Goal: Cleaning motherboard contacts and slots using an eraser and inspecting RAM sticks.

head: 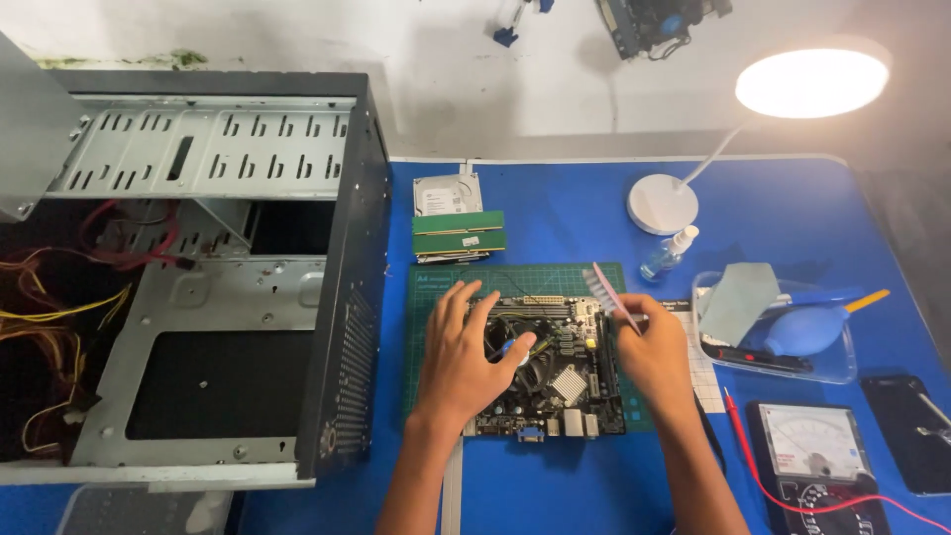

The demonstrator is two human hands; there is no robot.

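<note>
Nearest the camera, an analogue multimeter (pixel 814 458) with a red lead was seen at the lower right of the blue table (pixel 555 208), and a dark phone (pixel 909 428) lay just beside it at the table's right edge.

A motherboard (pixel 567 381) was laid on a green cutting mat (pixel 436 327) in the middle of the table. The left hand (pixel 466 362) was pressed flat on the board's left part, its fingers spread and released over the round cooler fan (pixel 525 352), nothing being gripped. The right hand (pixel 652 355) was held at the board's right edge, its fingers closed around the handle of a pink brush (pixel 606 290), whose bristled head was tilted up and away above the board's far right corner.

To the right, a clear plastic tray (pixel 837 369) was set, in which a grey cloth (pixel 738 297) and a blue air blower (pixel 807 327) were kept. A small spray bottle (pixel 669 256) was stood near the round base of a white desk lamp (pixel 662 203), whose lit head was raised over the far right.

Beyond the mat, green memory sticks (pixel 458 234) were stacked on a hard drive (pixel 446 193). On the left, an opened computer case (pixel 238 287) was placed, with coloured wires visible inside.
</note>
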